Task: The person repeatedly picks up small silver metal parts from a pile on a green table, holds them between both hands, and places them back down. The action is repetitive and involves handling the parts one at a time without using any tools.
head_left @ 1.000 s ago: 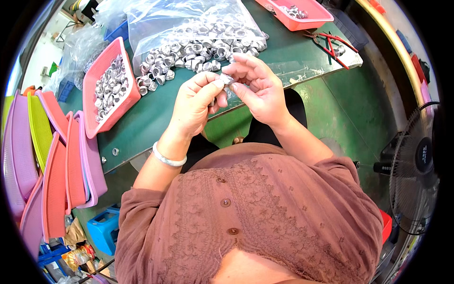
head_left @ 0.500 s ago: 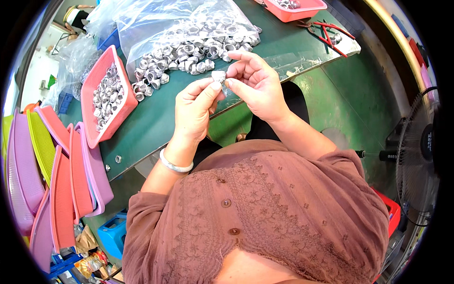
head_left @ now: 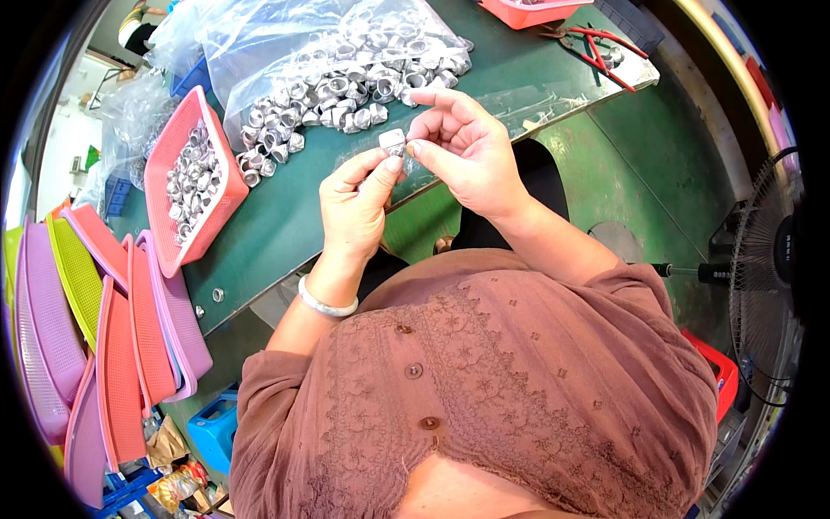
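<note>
My left hand (head_left: 356,195) pinches a silver metal ring (head_left: 392,138) between thumb and forefinger, its flat, shiny face tilted up. Close on the ring's right side, my right hand (head_left: 467,151) has thumb and a fingertip pressed together at its edge, the other fingers loosely curled. Both hands are above the near edge of the green table (head_left: 259,233). Just beyond them lies a heap of similar silver rings (head_left: 346,91), spilling from under a clear plastic bag (head_left: 285,39). The ring's lower part is hidden by my fingers.
A pink basket (head_left: 220,208) of rings leans at the left, with two loose rings (head_left: 218,295) near it. Stacked coloured baskets (head_left: 121,346) stand lower left. Red-handled pliers (head_left: 596,56) lie at the right, below another pink basket (head_left: 536,13). A fan (head_left: 765,259) stands far right.
The ring has been tilted slightly between my fingers, so its flat face shows more. Both hands keep nearly the same place; the whole view has shifted a little.
</note>
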Demonstrator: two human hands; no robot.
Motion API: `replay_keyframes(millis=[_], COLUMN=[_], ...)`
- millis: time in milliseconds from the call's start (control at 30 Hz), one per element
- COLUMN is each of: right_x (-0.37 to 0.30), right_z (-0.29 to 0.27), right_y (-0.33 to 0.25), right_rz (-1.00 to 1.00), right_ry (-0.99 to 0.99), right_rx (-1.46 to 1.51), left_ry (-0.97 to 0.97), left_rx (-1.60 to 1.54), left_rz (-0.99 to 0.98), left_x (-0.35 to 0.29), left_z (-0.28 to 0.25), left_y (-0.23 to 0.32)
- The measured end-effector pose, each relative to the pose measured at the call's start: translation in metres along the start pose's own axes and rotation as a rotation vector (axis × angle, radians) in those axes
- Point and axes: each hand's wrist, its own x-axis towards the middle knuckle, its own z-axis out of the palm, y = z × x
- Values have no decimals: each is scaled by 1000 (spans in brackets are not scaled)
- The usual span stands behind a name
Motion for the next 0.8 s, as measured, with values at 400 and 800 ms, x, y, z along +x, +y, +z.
replay_keyframes(millis=[400,800], right_x=[-1,-1], right_z=[1,3], right_y=[1,-2], right_rz=[16,1], right_ry=[-3,-1], right_rx=[32,-77], left_ry=[-41,-108], left_rx=[77,162], left_rz=[110,164], left_x=[-2,0], left_z=[-4,-10], left_y=[-7,-7])
